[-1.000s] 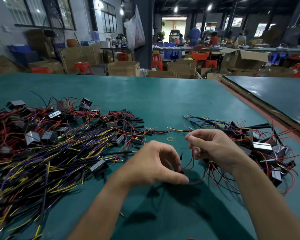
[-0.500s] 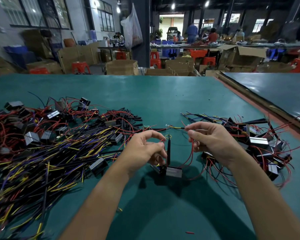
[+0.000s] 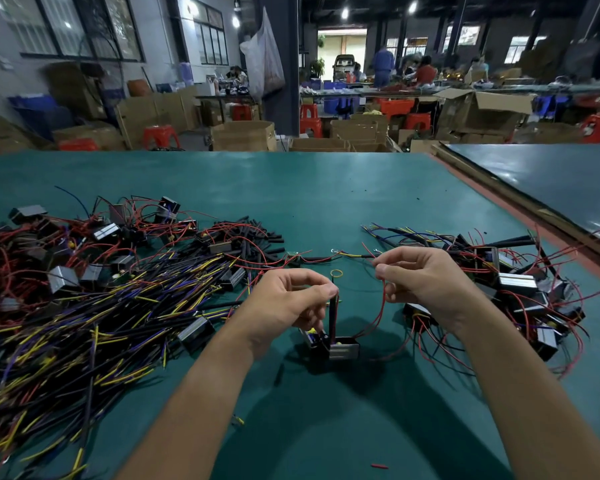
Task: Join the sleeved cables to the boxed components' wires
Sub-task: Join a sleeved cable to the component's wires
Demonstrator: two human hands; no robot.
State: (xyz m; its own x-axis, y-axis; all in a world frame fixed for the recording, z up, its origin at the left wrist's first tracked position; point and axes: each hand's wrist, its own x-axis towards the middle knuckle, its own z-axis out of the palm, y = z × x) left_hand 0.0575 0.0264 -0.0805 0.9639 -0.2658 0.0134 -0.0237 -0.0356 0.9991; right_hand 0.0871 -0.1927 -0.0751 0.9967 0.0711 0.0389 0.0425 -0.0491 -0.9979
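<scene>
Small black box (image 3: pixel 340 349) sits on green table (image 3: pixel 326 188), low between both forearms. Black sleeved cable (image 3: pixel 332 317) stands upright out of box; left hand (image 3: pixel 284 306), up-left of box, fingers curled, pinches cable's top between thumb and forefinger. Thin red wire (image 3: pixel 381 306) arcs up from box's right side to right hand (image 3: pixel 426 282), curled, pinching wire near its end. Yellow ring (image 3: pixel 336 273) lies flat beyond box. Left of box: big cable heap (image 3: pixel 84 323), black, yellow, purple. Right of box: smaller pile of boxes (image 3: pixel 520 289) trailing red wires. Near side of box: red scrap (image 3: pixel 379 466)
</scene>
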